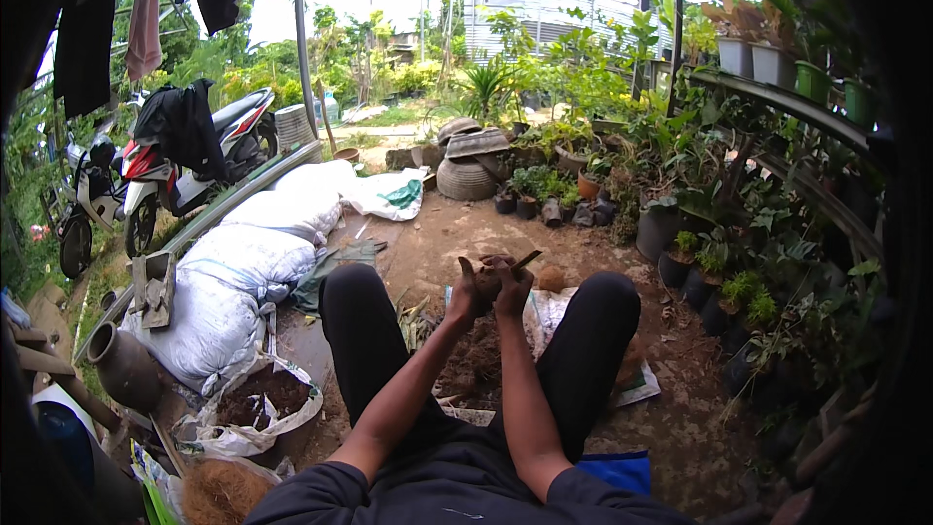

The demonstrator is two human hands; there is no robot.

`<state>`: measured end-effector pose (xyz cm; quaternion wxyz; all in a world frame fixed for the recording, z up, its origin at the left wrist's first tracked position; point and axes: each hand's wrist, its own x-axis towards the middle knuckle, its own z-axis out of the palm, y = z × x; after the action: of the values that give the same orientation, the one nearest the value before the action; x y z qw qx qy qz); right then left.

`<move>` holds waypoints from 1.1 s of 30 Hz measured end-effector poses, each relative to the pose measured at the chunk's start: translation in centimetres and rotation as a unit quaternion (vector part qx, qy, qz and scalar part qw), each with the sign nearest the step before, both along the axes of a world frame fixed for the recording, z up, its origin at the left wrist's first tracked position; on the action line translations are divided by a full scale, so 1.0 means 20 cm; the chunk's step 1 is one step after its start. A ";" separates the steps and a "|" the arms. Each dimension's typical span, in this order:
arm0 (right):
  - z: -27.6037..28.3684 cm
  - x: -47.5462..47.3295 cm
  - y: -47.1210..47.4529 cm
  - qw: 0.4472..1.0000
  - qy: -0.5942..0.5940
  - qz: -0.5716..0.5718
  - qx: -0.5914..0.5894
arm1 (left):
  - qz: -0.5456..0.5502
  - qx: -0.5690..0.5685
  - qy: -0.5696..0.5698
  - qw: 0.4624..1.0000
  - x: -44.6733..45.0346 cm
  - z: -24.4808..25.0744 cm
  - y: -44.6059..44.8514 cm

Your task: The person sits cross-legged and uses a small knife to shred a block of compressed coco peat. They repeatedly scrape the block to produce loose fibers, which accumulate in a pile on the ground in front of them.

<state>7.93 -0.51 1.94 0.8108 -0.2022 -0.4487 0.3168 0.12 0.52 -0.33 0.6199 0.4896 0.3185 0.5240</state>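
Both my hands are raised together between my knees, around a dark brown, rounded clump, perhaps soil or fibre, whose details the fingers hide. My left hand [465, 295] grips its left side. At its right is my right hand [512, 288], which also has a short, flat, dark piece [528, 259] sticking out past the fingers to the upper right; whether it is a blade or a strip I cannot tell. Below the hands lies a heap of loose brown fibre [470, 364]. A round brown fibrous ball [550, 278] rests on the ground just beyond my right hand.
White filled sacks [240, 255] line the left side, near a clay jar [125, 366] and an open bag of dark soil [310, 402]. Potted plants [678, 262] crowd the right. Stacked round pots [466, 176] stand ahead; motorbikes [182, 153] are parked at the left.
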 end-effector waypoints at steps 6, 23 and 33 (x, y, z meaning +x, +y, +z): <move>-0.02 -0.02 -0.02 0.990 0.061 -0.031 -0.125 | -0.034 -0.054 -0.106 0.992 0.02 -0.05 0.04; 0.05 -0.01 -0.06 0.988 0.045 0.045 -0.143 | 0.052 -0.038 -0.267 0.962 0.08 -0.07 0.03; -0.03 -0.02 -0.03 0.993 -0.088 0.006 -0.072 | 0.008 0.060 -0.207 0.977 0.06 -0.18 0.10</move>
<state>7.56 -1.08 1.41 0.7496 -0.2849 -0.4952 0.3341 1.28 2.49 -3.95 0.6379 0.4044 0.1553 0.6367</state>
